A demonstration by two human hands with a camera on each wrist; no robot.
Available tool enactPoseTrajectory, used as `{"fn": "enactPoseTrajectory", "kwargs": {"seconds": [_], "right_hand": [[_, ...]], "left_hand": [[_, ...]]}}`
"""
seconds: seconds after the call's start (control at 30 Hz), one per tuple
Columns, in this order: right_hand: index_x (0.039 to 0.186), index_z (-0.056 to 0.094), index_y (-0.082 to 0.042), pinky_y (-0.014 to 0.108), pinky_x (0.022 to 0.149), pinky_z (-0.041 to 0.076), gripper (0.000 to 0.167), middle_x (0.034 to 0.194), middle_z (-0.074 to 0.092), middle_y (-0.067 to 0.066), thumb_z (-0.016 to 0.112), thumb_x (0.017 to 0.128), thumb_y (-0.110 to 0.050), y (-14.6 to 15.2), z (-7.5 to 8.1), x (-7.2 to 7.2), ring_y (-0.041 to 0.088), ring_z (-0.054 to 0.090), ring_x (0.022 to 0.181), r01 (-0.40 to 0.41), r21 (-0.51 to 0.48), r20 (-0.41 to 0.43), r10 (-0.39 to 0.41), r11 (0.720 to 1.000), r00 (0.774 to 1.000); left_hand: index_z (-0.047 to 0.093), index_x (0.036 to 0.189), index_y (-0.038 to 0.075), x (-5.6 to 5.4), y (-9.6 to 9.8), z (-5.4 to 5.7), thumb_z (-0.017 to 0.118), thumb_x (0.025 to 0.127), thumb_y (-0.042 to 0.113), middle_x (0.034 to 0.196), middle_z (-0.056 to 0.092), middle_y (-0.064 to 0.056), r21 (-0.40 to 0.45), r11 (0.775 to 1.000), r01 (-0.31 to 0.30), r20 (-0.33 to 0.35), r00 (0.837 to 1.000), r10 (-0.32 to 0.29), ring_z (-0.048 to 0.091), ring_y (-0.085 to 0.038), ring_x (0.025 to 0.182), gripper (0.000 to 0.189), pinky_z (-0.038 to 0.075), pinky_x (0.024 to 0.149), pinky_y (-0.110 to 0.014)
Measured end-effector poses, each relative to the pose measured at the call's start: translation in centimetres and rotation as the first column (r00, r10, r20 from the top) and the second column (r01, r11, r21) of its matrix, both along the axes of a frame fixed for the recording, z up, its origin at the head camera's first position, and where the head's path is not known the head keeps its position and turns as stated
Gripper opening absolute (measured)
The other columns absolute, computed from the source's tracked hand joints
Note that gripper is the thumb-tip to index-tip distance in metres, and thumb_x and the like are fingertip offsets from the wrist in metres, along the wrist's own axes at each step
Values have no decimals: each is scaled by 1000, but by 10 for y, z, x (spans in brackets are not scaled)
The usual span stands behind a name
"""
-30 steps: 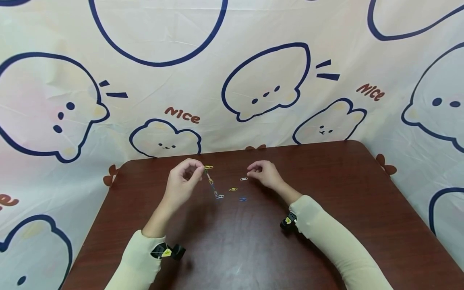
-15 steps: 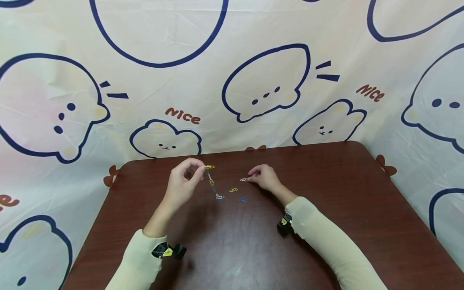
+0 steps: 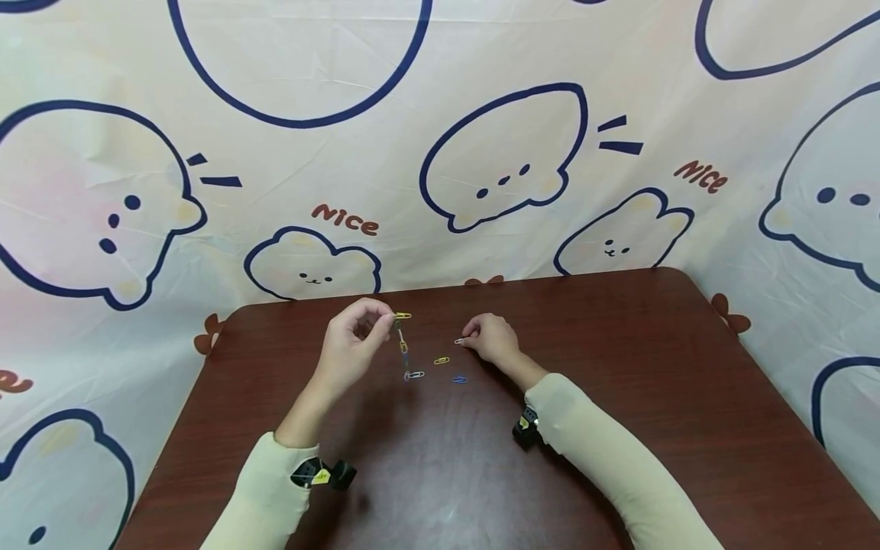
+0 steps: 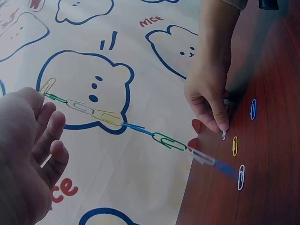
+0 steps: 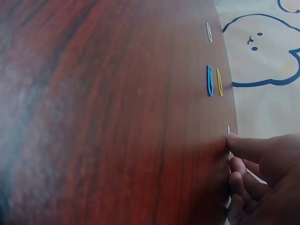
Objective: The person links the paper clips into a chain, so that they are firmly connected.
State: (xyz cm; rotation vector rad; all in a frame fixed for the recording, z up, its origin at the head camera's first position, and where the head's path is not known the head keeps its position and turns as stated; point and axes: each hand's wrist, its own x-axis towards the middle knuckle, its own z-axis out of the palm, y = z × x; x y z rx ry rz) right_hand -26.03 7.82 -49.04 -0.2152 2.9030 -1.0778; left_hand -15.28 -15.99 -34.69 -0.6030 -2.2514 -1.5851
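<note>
My left hand is raised over the back of the table and pinches the yellow paper clip at the top of a paper clip chain. Below it hang linked clips in green, white, yellow, blue, green, white and a blurred blue one at the bottom. To the right, my right hand is low at the tabletop, thumb and fingertips pinching one end of a white paper clip. Most of that clip is hidden by the fingertips in the right wrist view.
Between the hands lie a loose yellow paper clip, a blue one and a white one, which the chain's lower end overlaps in the head view. The dark wooden table meets a cartoon-printed cloth behind.
My right hand has moved left and down onto the white paper clip and pinches it. My left hand has shifted slightly right with the chain, whose lower end swings a little.
</note>
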Motion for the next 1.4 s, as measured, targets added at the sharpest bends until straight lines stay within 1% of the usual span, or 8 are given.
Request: {"fn": "enactPoseTrajectory", "kwargs": {"seconds": [0.23, 0.63, 0.83, 1.0, 1.1, 1.3, 1.33, 1.4], "right_hand": [[80, 76, -18, 31, 59, 46, 10, 73, 67, -7, 80, 88, -23, -2, -1, 0, 13, 59, 65, 4, 45, 1, -4, 999, 1000], [74, 72, -20, 29, 55, 45, 13, 70, 65, -10, 76, 86, -19, 0, 3, -2, 12, 59, 66, -57, 102, 37, 53, 993, 998], [76, 72, -18, 29, 58, 46, 9, 70, 64, -8, 74, 85, -16, 7, 1, -1, 12, 58, 65, -107, 18, 4, 107, 994, 994], [80, 73, -14, 28, 65, 49, 7, 73, 65, -5, 73, 87, -13, 14, 5, -2, 11, 58, 67, -160, -60, -10, 160, 985, 987], [81, 73, -12, 29, 66, 49, 6, 74, 66, -3, 73, 88, -11, 18, 14, 1, 12, 58, 69, -177, -98, -10, 177, 979, 984], [83, 73, -10, 29, 61, 48, 6, 76, 66, -1, 73, 90, -10, 22, 35, 8, 15, 57, 69, -206, -154, 0, 209, 966, 978], [85, 73, -9, 29, 61, 48, 6, 77, 66, 0, 73, 90, -10, 22, 39, 9, 15, 57, 69, -211, -164, 3, 215, 964, 977], [86, 73, -7, 29, 62, 48, 5, 78, 66, 0, 74, 91, -10, 22, 46, 12, 16, 57, 71, -220, -184, 1, 224, 958, 975]], "left_hand": [[65, 98, -10, 0, 0, -1, 64, 95, -6, 76, 62, -21, -2, 1000, -3, 5, 1000, 3, 57, -13, 67, 5, 46, 58, -20], [65, 97, -11, -1, 1, 1, 65, 95, -5, 75, 62, -19, -1, 1000, 0, 3, 1000, 0, 56, -8, 67, 6, 46, 57, -22], [64, 98, -12, -2, 1, 0, 64, 96, -4, 77, 62, -25, 3, 1000, 19, 14, 1000, -19, 57, -13, 67, 8, 45, 58, -19], [65, 98, -11, -1, 1, 1, 64, 95, -6, 77, 62, -24, -4, 1000, 12, 16, 1000, -12, 58, -18, 67, 6, 45, 58, -19], [65, 98, -10, -1, 1, 2, 64, 95, -6, 77, 62, -22, -8, 1000, 9, 16, 1000, -9, 59, -25, 67, 5, 46, 58, -20], [65, 98, -11, -1, 1, 3, 65, 96, -5, 77, 62, -22, -5, 1000, 12, 21, 1000, -12, 57, -42, 70, 6, 45, 58, -20], [65, 98, -11, -2, 1, 3, 65, 96, -5, 77, 62, -22, -4, 1000, 13, 20, 1000, -13, 57, -39, 69, 6, 44, 58, -20], [65, 98, -11, -3, 1, 2, 64, 96, -6, 76, 62, -22, 2, 1000, 20, 18, 1000, -20, 57, -39, 69, 6, 44, 57, -19]]}}
